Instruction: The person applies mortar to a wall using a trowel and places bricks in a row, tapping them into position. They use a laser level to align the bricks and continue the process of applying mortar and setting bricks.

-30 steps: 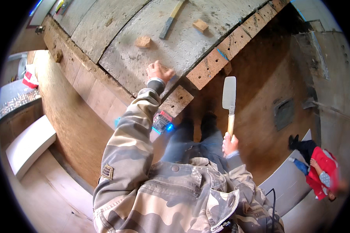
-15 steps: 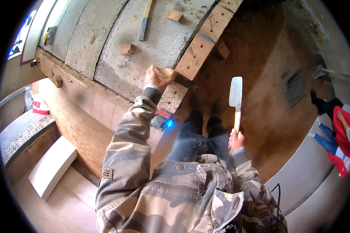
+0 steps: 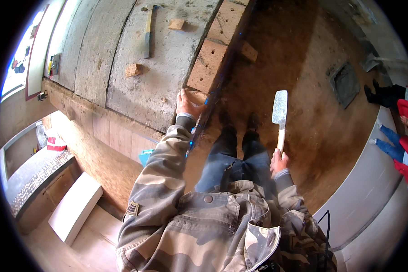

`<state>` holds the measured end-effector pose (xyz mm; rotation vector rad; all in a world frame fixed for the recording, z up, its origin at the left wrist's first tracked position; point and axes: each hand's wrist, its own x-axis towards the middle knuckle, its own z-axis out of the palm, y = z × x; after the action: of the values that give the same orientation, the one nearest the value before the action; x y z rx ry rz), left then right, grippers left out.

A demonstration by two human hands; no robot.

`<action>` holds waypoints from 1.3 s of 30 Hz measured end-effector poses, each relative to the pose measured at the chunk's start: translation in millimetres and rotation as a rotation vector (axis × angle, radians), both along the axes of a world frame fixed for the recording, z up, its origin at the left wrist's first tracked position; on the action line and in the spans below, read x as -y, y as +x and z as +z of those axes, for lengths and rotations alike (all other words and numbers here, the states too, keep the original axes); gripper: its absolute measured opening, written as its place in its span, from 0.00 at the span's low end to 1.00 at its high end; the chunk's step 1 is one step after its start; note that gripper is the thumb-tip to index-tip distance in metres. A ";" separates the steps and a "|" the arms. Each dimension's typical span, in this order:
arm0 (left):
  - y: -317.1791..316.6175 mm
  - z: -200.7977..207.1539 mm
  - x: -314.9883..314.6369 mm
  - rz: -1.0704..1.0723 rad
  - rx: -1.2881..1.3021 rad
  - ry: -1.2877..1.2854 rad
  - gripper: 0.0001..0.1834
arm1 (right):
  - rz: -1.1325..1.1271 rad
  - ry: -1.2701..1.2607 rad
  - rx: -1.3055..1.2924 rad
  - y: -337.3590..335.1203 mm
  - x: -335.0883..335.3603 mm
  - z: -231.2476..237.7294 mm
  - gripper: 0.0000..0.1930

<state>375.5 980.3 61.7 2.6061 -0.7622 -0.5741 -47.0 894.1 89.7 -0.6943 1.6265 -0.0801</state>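
My left hand is closed around a reddish brick, which sits in the row along the slab's edge, against the end of a laid brick. The fingers hide part of it. Blue light shows along its outer side. In my right hand is the pale wooden handle of a bricklayer's knife. Its broad, flat grey blade points away from me, over the floor and apart from the bricks.
A hammer and two brick pieces lie on the grey concrete slab. Another brick piece is on the brown floor. A dark square mortar board lies farther right. People in red are at the right edge.
My left hand has moved the brick from above the slab's edge down into the row, against the laid brick. The knife stays in my right hand. The whole view has shifted.
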 end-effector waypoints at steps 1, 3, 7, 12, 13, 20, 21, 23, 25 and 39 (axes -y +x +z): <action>1.8 -0.6 -1.3 -0.028 0.020 0.007 0.63 | -0.008 0.002 0.003 -3.3 -0.8 -2.1 0.17; 6.9 -5.3 -5.6 -0.080 0.059 0.020 0.62 | -0.022 0.006 0.008 -8.9 -1.5 -4.1 0.17; 4.7 -5.3 -2.0 -0.044 0.003 0.007 0.61 | -0.017 0.001 -0.014 -17.3 4.1 -4.1 0.18; 16.3 2.3 -2.0 -0.009 -0.027 -0.044 0.60 | 0.063 -0.022 0.025 -15.8 21.4 8.3 0.18; 19.6 7.9 -3.2 0.000 -0.032 -0.038 0.60 | 0.086 -0.053 0.018 -12.8 26.4 13.7 0.18; 73.4 52.3 -37.9 0.157 -0.391 -0.620 0.42 | 0.526 -0.536 0.159 26.9 50.5 41.7 0.19; 82.3 59.2 -43.4 0.180 -0.394 -0.670 0.39 | 0.603 -0.694 0.214 37.8 53.9 35.4 0.19; 97.6 66.8 -49.2 0.285 -0.616 -0.766 0.36 | 0.697 -0.773 0.306 90.4 62.3 42.6 0.17; 98.5 85.3 -42.3 0.567 -0.690 -0.865 0.37 | 0.795 -0.933 0.387 155.1 66.6 68.6 0.16; 209.7 38.5 -109.8 0.599 -0.494 -0.607 0.50 | 1.281 -1.078 0.500 395.6 45.0 78.1 0.18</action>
<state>585.2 1090.1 100.2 1.8676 0.0269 -0.6318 348.6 849.1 167.8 -2.2030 0.3242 -0.1729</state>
